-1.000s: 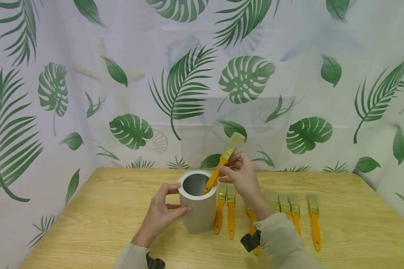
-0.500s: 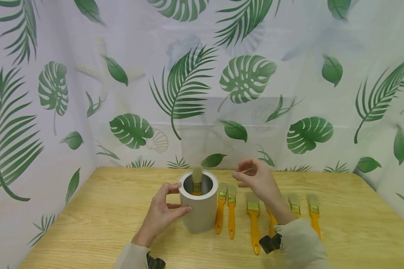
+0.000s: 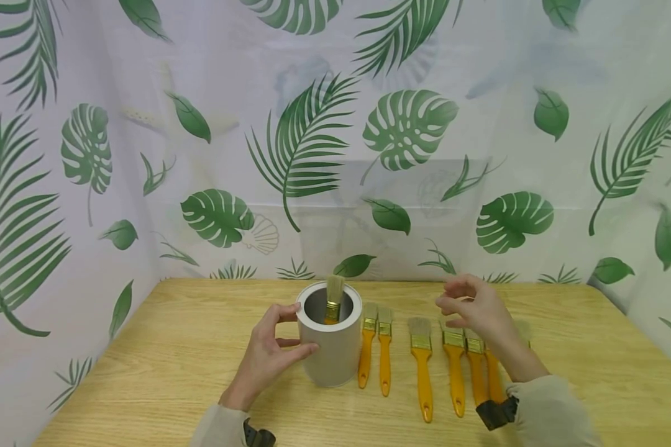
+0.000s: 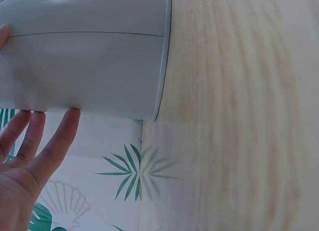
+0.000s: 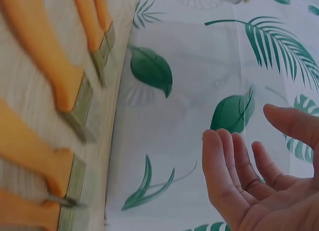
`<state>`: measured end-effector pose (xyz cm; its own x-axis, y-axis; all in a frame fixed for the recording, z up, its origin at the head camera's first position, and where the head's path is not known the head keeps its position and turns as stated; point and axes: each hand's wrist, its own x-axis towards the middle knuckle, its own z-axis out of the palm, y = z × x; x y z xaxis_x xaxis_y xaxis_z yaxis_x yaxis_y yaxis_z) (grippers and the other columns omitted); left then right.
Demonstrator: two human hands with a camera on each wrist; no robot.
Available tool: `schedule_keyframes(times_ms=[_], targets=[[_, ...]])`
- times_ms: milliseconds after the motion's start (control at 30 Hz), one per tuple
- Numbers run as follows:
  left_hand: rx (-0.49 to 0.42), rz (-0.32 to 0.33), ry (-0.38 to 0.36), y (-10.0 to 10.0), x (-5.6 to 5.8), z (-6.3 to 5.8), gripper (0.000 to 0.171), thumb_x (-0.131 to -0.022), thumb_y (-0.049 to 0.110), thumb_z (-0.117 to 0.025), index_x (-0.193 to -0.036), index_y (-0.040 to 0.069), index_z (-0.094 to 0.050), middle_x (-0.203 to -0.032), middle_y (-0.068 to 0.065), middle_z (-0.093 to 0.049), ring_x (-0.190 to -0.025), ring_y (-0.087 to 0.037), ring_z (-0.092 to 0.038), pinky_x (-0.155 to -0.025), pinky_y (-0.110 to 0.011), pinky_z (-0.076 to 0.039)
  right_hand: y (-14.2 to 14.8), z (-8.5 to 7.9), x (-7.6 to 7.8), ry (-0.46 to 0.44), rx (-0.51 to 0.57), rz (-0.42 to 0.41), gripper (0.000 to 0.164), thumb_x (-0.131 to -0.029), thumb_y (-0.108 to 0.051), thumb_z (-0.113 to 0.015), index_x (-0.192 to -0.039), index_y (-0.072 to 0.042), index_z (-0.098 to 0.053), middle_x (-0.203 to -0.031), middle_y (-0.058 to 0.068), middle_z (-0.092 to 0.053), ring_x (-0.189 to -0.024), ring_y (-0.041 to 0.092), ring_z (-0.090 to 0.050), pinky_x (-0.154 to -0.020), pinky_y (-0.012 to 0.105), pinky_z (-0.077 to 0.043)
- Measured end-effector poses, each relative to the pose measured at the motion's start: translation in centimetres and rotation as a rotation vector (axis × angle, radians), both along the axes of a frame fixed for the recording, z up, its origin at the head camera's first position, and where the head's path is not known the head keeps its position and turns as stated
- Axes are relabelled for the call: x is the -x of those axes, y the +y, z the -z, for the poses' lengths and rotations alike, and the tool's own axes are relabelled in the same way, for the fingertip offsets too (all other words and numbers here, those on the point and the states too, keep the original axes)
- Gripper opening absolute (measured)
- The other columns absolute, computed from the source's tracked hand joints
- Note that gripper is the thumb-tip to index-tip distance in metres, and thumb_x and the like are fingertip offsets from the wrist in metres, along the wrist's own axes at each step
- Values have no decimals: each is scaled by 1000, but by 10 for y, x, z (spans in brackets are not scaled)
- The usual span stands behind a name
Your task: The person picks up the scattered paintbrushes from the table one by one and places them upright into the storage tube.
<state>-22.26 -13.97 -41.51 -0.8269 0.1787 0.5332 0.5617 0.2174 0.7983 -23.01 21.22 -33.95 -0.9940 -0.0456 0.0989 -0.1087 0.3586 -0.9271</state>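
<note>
Grey can: upright on the desk (image 3: 201,316), open end up (image 3: 330,360).
Paintbrush in can: one visible, bristles up above the rim, handle mostly hidden inside (image 3: 334,292).
Left hand: steadies the can, thumb and fingers spread around its side (image 3: 274,341).
Right hand: holds nothing, fingers loosely bent, thumb apart, above the desk brushes (image 3: 478,310).
Narrow paintbrushes: two, just beside the can, bristles away from the wearer (image 3: 366,357).
Lone wider paintbrush: farther right, well apart from the can (image 3: 423,372).
Row of three paintbrushes: partly behind the right arm (image 3: 455,375).
Far paintbrush: mostly hidden by that arm (image 3: 523,329).
Progress: apparently early; one brush canned, seven outside.
Backdrop: leaf-printed cloth (image 3: 324,248).
</note>
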Motion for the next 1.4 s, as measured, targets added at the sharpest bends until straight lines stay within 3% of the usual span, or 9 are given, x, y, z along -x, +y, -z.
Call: schedule_keyframes(times_ms=[500, 833, 967, 1200, 1400], targets=[[-9, 20, -2, 3, 0, 0, 60, -74, -9, -87, -124, 1, -56, -128, -19, -58, -113, -44, -59, -75, -36, -64, 63, 15, -10, -135, -89, 55, 42, -102, -10, -60, -129, 17, -42, -112, 20, -62, -82, 16, -66, -74, 42, -65], [0, 13, -13, 3, 0, -1, 59, -75, -8, -86, -125, 2, -56, -127, -18, -58, -113, -43, -59, -75, -38, -65, 98, 24, -15, -228, -107, 94, 43, -101, -13, -62, -125, 17, -42, -100, 7, -67, -80, 18, -68, -70, 41, -65], [3, 14, -9, 3, 0, 0, 59, -75, -8, -87, -125, 2, -56, -127, -18, -58, -113, -43, -59, -75, -38, -65, 108, 28, -17, -264, -107, 100, 45, -101, -14, -62, -125, 18, -40, -103, 13, -66, -80, 18, -67, -70, 40, -65], [11, 6, -18, 3, -1, -1, 59, -75, -8, -87, -125, 3, -56, -128, -17, -58, -113, -43, -59, -75, -41, -65, 121, 38, -23, -320, -70, 110, 45, -101, -12, -60, -125, 19, -38, -98, 7, -67, -81, 20, -68, -68, 41, -65], [13, 4, -22, 4, -1, -1, 60, -74, -9, -87, -124, 2, -56, -127, -18, -58, -113, -42, -59, -75, -38, -65, 132, 47, -26, -365, -98, 117, 50, -100, -15, -61, -126, 21, -37, -104, 19, -65, -83, 22, -68, -69, 42, -65]])
